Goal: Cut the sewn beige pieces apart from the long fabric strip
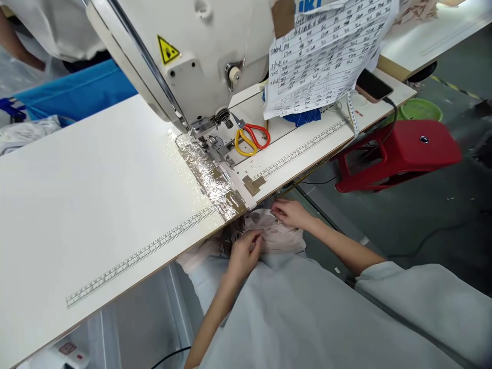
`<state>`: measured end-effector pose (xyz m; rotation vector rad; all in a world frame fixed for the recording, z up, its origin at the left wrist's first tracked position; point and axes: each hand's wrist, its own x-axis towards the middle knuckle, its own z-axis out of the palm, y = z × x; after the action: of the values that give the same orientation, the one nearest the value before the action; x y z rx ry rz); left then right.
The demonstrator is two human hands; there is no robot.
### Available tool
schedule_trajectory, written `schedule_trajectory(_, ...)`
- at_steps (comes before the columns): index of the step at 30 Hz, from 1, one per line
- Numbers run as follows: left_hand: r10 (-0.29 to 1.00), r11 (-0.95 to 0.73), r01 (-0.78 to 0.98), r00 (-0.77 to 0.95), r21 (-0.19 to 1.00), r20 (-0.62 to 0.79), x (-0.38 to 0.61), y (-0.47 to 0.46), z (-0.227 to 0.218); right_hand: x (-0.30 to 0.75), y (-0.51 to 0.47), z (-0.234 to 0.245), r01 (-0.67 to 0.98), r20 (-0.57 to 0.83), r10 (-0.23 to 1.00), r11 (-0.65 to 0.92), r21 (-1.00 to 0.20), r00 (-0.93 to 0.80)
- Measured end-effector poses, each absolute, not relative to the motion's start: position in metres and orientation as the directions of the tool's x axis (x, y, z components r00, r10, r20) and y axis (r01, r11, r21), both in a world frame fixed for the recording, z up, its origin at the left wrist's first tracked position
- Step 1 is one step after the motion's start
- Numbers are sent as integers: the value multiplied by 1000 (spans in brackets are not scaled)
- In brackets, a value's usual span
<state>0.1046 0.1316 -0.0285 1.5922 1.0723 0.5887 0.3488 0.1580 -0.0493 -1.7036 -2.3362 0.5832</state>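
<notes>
Pale pink fabric (282, 240) lies bunched in my lap, just below the front edge of the sewing table. My left hand (246, 251) is closed at its left side, thumb and fingers pinching the cloth. At the upper right of the cloth, my right hand (291, 212) has its fingers curled and pressed together on the fabric's edge. Above both hands stands a white sewing machine (207, 56); a strip of shiny tape (211, 177) runs from its needle area to the table edge. Part of the fabric is hidden under the table.
Scissors (251, 139) with red and yellow handles rest beside the needle area. A handwritten sheet (319, 64) hangs on the machine, near a phone (373, 85). A red stool (418, 148) stands right. Printed rulers (142, 256) line the white table (88, 189). Another person's arm (19, 46) shows upper left.
</notes>
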Motion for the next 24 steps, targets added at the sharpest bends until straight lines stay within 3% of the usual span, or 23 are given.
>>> schedule_trajectory(4, 806, 252, 242, 483, 937, -342, 122, 130, -17, 350, 138, -25, 873, 3, 967, 233, -428, -257)
schedule_trajectory(9, 740, 461, 145, 481, 876, -469, 126, 134, 1, 308, 108, 14, 793, 248, 856, 515, -326, -454)
schedule_trajectory(12, 761, 549, 6, 409, 836, -503, 122, 136, 13, 289, 101, 33, 689, 308, 770, 637, -345, -558)
schedule_trajectory(15, 793, 543, -104, 388, 833, -469, 112, 136, 31, 288, 109, 47, 624, 393, 791, 611, -487, -468)
schedule_trajectory(17, 710, 572, -66, 539, 817, -453, 103, 136, 50, 291, 122, 52, 536, 375, 839, 542, -647, -395)
schedule_trajectory(19, 530, 596, 59, 721, 800, -447, 95, 137, 70, 293, 136, 57, 368, 279, 826, 486, -793, -490)
schedule_trajectory(21, 381, 564, 161, 820, 810, -428, 85, 140, 88, 294, 148, 62, 184, 200, 709, 425, -886, -676)
schedule_trajectory(22, 378, 508, 172, 836, 844, -397, 79, 141, 96, 295, 152, 65, 116, 181, 642, 392, -913, -745)
schedule_trajectory(24, 502, 342, 140, 809, 929, -306, 63, 144, 106, 300, 158, 72, 50, 176, 558, 365, -930, -811)
